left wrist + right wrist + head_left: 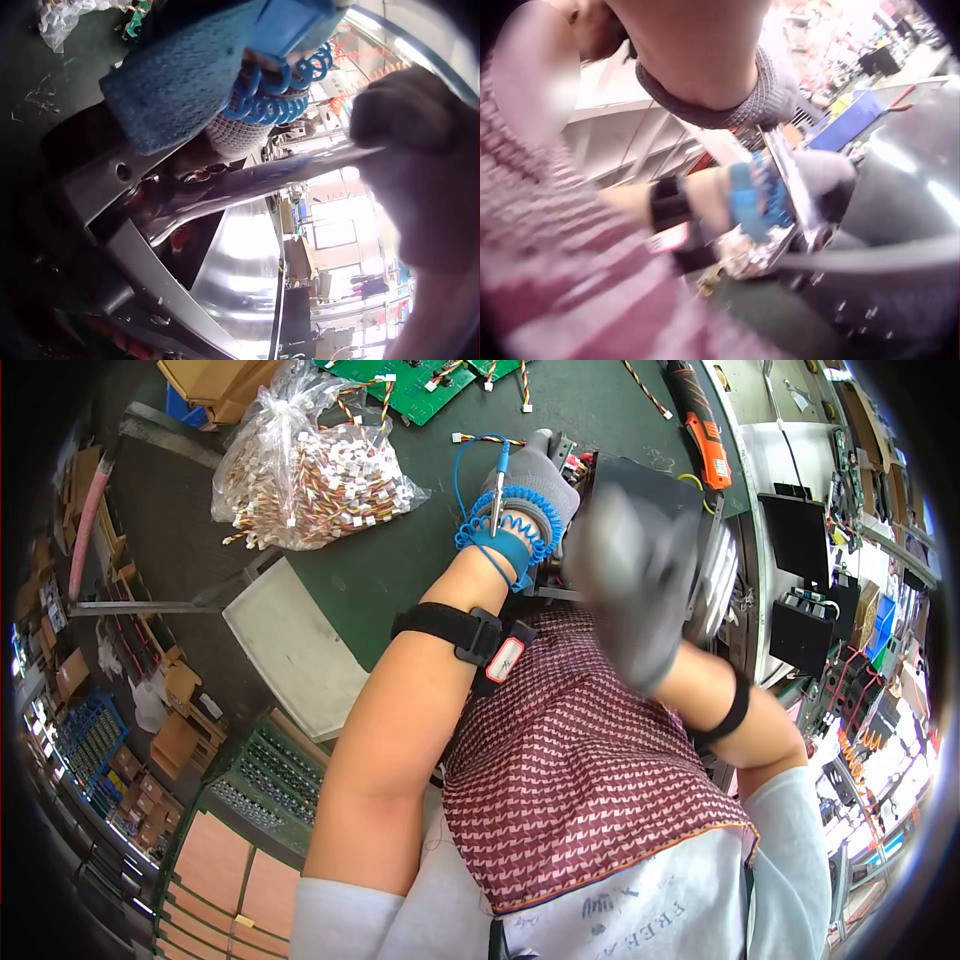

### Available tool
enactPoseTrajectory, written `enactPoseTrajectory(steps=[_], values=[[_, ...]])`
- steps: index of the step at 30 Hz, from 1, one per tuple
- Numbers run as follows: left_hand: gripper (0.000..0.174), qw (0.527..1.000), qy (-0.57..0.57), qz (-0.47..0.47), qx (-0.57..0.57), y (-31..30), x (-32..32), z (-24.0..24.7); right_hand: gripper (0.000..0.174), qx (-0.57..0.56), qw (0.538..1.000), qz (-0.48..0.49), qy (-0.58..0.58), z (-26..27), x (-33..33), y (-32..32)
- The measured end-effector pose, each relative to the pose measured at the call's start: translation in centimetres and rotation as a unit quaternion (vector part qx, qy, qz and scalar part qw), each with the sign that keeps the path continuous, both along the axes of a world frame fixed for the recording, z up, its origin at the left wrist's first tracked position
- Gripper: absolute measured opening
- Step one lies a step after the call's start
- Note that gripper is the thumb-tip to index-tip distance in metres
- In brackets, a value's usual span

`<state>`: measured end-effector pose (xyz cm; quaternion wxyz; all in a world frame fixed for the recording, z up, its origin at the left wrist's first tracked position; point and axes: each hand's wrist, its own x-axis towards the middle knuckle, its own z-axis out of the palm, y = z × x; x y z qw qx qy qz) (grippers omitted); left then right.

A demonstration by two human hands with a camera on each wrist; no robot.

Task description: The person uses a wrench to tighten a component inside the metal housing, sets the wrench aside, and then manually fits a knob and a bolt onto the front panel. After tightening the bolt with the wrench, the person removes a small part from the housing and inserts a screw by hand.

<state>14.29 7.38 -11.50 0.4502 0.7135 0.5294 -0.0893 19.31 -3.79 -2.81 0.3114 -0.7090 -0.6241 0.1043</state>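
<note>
In the head view my left hand (535, 478), in a grey glove with a blue coiled cord at the wrist, lies at the left side of a dark metal housing (648, 495); how its fingers lie is hidden. My right hand (635, 595), gloved and blurred, is over the housing's near part. The left wrist view has my right hand (405, 112) gripping a shiny metal tool (255, 180), which slopes down to the housing's metal frame (169, 296). The tool (791, 176) also shows in the right wrist view, beside my left hand (825, 176).
A clear bag of small wired connectors (315, 480) lies left on the green table (345, 575). Green circuit boards (420, 395) and loose wires are at the far edge. An orange-and-black tool (708, 450) lies right of the housing. A white tray (295, 650) stands at the left.
</note>
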Motion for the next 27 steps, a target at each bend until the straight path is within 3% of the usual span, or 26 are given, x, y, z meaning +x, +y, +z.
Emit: enactPoseTrajectory(steps=[1, 2, 3, 5, 8, 9, 10, 11, 12, 13, 15, 16, 17, 19, 21, 23, 25, 27], values=[[0.065, 1.000, 0.012, -0.008, 0.003, 0.0, 0.1, 0.2, 0.023, -0.013, 0.974, 0.076, 0.211, 1.3, -1.2, -2.0], [0.065, 1.000, 0.021, 0.002, -0.004, -0.1, 0.1, 0.4, 0.026, 0.030, 0.945, 0.228, 0.233, 0.3, -1.5, -3.4], [0.065, 1.000, 0.020, 0.001, -0.004, -0.1, 0.2, 0.7, 0.030, 0.073, 0.912, 0.285, 0.286, -0.4, -2.1, -4.2], [0.067, 1.000, 0.024, -0.007, -0.014, 0.1, 0.1, 1.2, 0.029, 0.053, 0.917, 0.247, 0.308, 1.3, 0.1, -3.9], [0.069, 1.000, 0.009, -0.005, -0.009, 0.0, -0.1, 0.5, 0.026, 0.026, 0.884, 0.302, 0.356, 4.2, 4.8, -3.1], [0.070, 1.000, 0.013, -0.009, -0.008, 0.0, -0.1, 0.3, 0.023, 0.039, 0.956, 0.207, 0.203, 5.7, 6.1, -2.3], [0.073, 1.000, 0.004, -0.027, -0.013, 0.1, -0.2, -0.2, 0.022, 0.055, 0.992, 0.103, 0.042, 7.0, 7.2, -1.6], [0.073, 1.000, 0.000, -0.022, -0.007, 0.2, -0.3, -0.3, 0.024, 0.073, 0.990, -0.007, -0.120, 7.9, 8.0, -0.8], [0.077, 0.999, -0.016, -0.031, -0.024, 0.4, -0.4, -0.3, 0.027, 0.111, 0.964, -0.057, 0.234, 7.8, 9.1, 0.9], [0.080, 0.998, -0.033, -0.041, -0.041, 0.5, -0.7, -0.5, 0.031, 0.131, 0.813, -0.096, 0.559, 7.1, 10.7, 3.4], [0.093, 0.964, -0.235, -0.021, -0.124, 0.6, -3.3, -2.5, 0.026, 0.025, 0.865, 0.052, 0.498, 4.3, 18.1, 6.5], [0.091, 0.951, -0.261, 0.017, -0.163, 0.8, -4.0, -0.4, 0.031, -0.017, 0.951, -0.001, 0.309, 2.2, 18.4, 9.0], [0.089, 0.935, -0.288, 0.056, -0.201, 0.6, -5.0, 1.7, 0.038, -0.057, 0.992, -0.054, 0.104, 0.0, 17.5, 11.2], [0.078, 0.925, -0.312, 0.114, -0.185, 0.1, -8.3, 1.1, 0.041, -0.220, 0.974, -0.040, -0.039, -3.3, 15.8, 13.8], [0.070, 0.933, -0.302, 0.134, -0.142, -2.0, -12.0, -0.5, 0.043, -0.395, 0.913, 0.031, -0.099, -3.9, 13.6, 15.1], [0.067, 0.931, -0.293, 0.133, -0.173, -4.7, -14.3, 0.0, 0.047, -0.401, 0.906, 0.113, -0.070, -10.4, 15.3, 15.5], [0.058, 0.916, -0.291, 0.159, -0.224, -7.2, -15.2, 0.5, 0.044, -0.431, 0.885, 0.145, -0.099, -10.4, 14.9, 15.2], [0.053, 0.900, -0.294, 0.216, -0.238, -9.3, -15.4, -0.1, 0.037, -0.245, 0.951, 0.116, -0.152, -8.3, 14.3, 14.0]])
